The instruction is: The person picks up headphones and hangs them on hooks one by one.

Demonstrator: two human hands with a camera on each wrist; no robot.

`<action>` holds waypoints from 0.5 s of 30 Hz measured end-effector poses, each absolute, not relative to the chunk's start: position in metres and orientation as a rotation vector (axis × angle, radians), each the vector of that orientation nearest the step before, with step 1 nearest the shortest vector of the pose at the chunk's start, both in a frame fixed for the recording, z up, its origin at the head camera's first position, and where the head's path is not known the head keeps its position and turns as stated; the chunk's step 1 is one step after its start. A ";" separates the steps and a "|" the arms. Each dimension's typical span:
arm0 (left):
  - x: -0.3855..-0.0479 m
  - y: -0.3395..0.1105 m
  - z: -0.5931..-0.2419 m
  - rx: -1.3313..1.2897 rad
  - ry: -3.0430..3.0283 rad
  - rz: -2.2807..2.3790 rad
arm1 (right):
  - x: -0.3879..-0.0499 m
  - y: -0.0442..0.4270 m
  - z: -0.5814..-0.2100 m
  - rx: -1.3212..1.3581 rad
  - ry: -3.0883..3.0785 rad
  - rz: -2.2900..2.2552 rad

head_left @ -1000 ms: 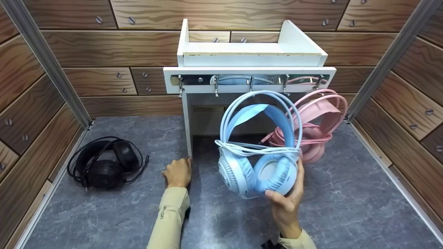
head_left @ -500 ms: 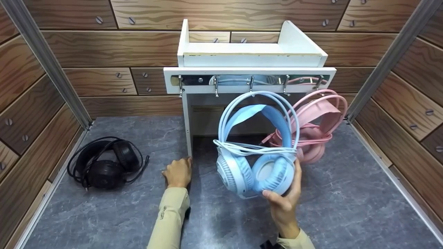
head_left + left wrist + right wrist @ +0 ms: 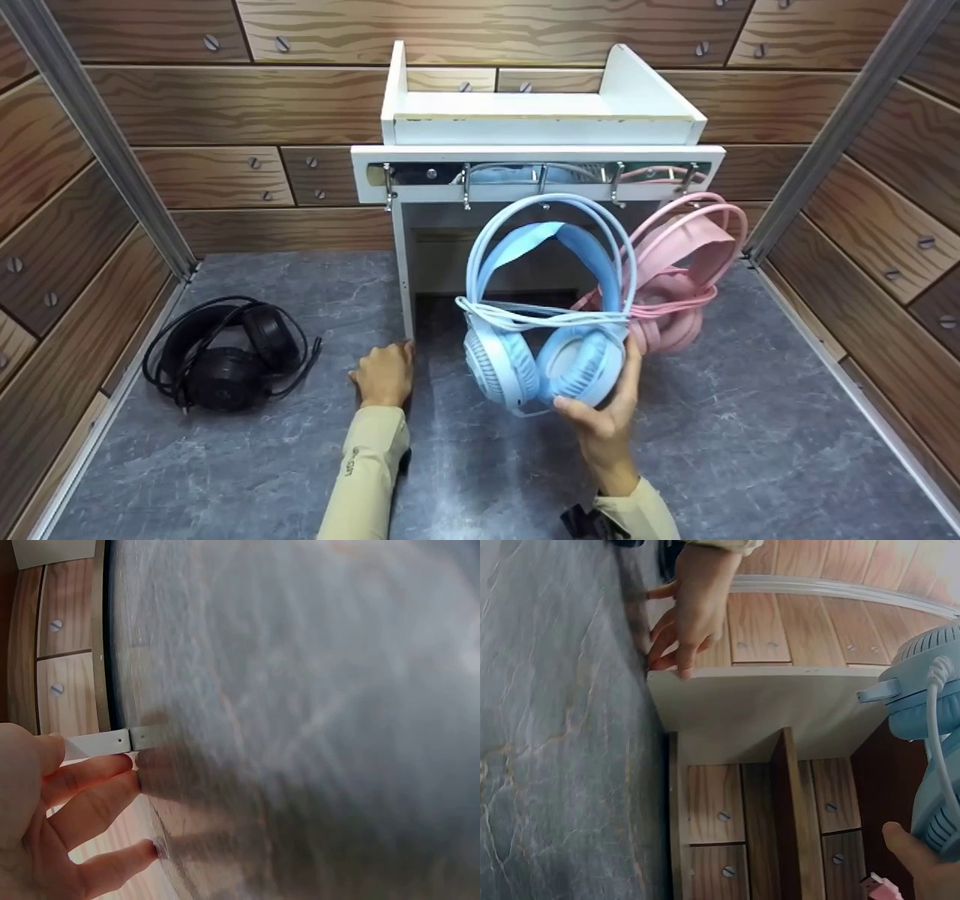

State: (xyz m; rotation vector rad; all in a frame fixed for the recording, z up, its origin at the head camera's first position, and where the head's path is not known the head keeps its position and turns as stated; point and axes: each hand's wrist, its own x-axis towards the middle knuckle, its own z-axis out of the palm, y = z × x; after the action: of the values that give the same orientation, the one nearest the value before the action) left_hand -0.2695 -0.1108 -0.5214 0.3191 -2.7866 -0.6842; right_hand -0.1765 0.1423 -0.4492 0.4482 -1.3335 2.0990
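My right hand (image 3: 604, 431) holds light-blue headphones (image 3: 501, 367) by the right ear cup, thumb in front and fingers behind. They are upright before the white hook rack (image 3: 540, 135), their cable wound across the middle. Whether the band touches a hook (image 3: 541, 180) cannot be told. My left hand (image 3: 384, 375) is low at the rack's left side panel (image 3: 405, 277); in the left wrist view its thumb and finger pinch the panel's edge (image 3: 101, 743), other fingertips (image 3: 142, 849) touching the tabletop. Pink headphones (image 3: 675, 315) hang at the right-end hook, partly behind the blue pair.
Black headphones (image 3: 229, 375) lie on the grey marbled tabletop (image 3: 247, 472) at the left. A top shelf (image 3: 510, 103) sits above the row of several hooks. Wood-patterned walls (image 3: 247, 105) enclose the back and sides.
My right hand has carried the blue headphones slightly left and up, overlapping the pink pair less at the cups. My left hand keeps its place at the panel.
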 end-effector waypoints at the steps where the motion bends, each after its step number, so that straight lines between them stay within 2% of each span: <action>1: -0.270 -0.111 -0.521 0.320 -2.791 -0.684 | -0.179 0.142 -0.451 0.452 -1.347 2.086; 15: -0.271 -0.112 -0.522 0.344 -2.807 -0.692 | -0.212 0.137 -0.480 0.466 -1.688 1.799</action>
State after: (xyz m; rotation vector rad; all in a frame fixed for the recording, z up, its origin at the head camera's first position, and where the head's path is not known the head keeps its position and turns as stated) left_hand -0.2714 -0.1115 -0.5222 0.3441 -2.8067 -0.6916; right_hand -0.2121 0.1370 -0.4795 0.4665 -1.6876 1.7992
